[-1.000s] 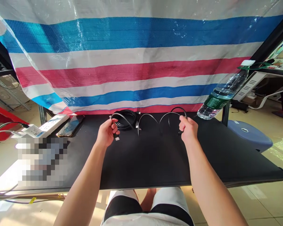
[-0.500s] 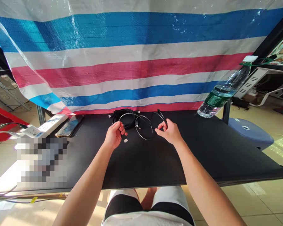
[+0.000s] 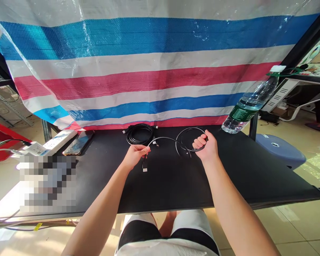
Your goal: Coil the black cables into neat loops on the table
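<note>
A thin black cable (image 3: 164, 138) runs between my two hands over the black table. My left hand (image 3: 134, 155) pinches it near one end, and the silver plug (image 3: 145, 170) of that end hangs below the fingers. Loops of the same cable stand out to the left of my right hand (image 3: 208, 146), whose fingers are wrapped round it. Behind my left hand lies a coiled black cable (image 3: 140, 132) on the table, with light-coloured connectors showing at its edges. Neither hand touches that coil.
A water bottle (image 3: 244, 110) leans at the table's back right, tied by a green strap. At the left are a phone (image 3: 78, 143), a white power strip (image 3: 59, 142) and a pixelated patch. A striped tarp (image 3: 149, 81) hangs behind the table (image 3: 168, 188).
My right hand has moved right and closed round the cable, drawing its loops away from the coil. My left hand has come slightly nearer me and right, still pinching the cable near its plug.
</note>
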Action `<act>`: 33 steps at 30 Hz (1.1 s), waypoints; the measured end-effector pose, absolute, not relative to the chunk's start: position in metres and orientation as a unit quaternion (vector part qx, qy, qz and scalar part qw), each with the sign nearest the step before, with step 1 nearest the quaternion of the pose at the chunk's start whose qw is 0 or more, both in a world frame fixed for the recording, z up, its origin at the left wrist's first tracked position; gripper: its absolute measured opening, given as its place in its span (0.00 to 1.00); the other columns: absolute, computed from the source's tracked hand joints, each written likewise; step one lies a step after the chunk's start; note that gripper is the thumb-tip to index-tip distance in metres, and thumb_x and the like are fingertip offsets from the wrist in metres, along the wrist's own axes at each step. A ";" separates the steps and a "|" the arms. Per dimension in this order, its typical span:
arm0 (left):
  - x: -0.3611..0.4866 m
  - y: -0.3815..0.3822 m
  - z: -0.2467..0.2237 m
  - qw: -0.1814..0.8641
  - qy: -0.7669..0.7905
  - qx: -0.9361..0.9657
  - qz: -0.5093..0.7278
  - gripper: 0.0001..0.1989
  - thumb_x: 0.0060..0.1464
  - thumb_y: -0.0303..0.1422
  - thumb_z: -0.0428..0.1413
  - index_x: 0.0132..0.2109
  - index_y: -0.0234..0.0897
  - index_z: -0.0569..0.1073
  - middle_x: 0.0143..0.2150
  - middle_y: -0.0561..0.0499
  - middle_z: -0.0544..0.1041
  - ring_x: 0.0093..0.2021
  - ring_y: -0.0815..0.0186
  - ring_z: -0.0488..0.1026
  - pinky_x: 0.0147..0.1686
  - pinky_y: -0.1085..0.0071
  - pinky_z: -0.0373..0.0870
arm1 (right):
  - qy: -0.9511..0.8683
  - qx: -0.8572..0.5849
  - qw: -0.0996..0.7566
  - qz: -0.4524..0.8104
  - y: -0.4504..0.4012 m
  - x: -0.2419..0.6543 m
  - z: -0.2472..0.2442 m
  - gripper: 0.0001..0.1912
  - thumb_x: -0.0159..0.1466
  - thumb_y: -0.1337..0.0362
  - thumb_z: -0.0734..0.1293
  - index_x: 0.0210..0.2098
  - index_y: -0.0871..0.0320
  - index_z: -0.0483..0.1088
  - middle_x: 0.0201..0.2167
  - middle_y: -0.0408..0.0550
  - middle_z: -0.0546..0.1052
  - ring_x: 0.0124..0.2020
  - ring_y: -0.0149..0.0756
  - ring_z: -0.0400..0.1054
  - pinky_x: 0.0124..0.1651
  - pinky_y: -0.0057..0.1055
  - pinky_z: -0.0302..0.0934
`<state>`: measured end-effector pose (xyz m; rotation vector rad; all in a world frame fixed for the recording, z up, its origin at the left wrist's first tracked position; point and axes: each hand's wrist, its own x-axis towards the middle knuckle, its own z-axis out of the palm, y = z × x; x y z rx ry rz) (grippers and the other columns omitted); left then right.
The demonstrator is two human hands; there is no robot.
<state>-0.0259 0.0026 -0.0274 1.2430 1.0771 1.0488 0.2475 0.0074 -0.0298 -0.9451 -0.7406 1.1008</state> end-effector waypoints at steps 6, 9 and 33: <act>-0.018 0.001 -0.030 0.563 0.460 0.495 0.475 0.19 0.30 0.46 0.68 0.18 0.35 0.73 0.16 0.54 0.68 0.17 0.72 0.64 0.19 0.73 0.61 | -0.489 -0.398 0.652 0.421 -0.004 0.220 -0.029 0.34 0.37 0.39 0.75 0.15 0.53 0.50 0.12 0.34 0.54 0.15 0.23 0.45 0.17 0.25 0.43; -0.017 0.001 -0.031 0.549 0.465 0.488 0.495 0.21 0.30 0.47 0.68 0.17 0.35 0.71 0.15 0.54 0.68 0.17 0.72 0.64 0.18 0.74 0.60 | -0.559 -0.389 0.595 0.426 -0.010 0.205 -0.033 0.29 0.35 0.50 0.77 0.15 0.54 0.53 0.13 0.35 0.59 0.17 0.24 0.49 0.20 0.26 0.47; -0.006 -0.007 -0.033 0.511 0.384 0.595 0.488 0.14 0.47 0.44 0.59 0.28 0.38 0.71 0.24 0.54 0.71 0.30 0.67 0.69 0.34 0.70 0.66 | -0.634 -0.434 0.518 0.376 -0.019 0.192 -0.030 0.18 0.48 0.56 0.68 0.12 0.55 0.57 0.12 0.37 0.57 0.17 0.26 0.48 0.22 0.28 0.44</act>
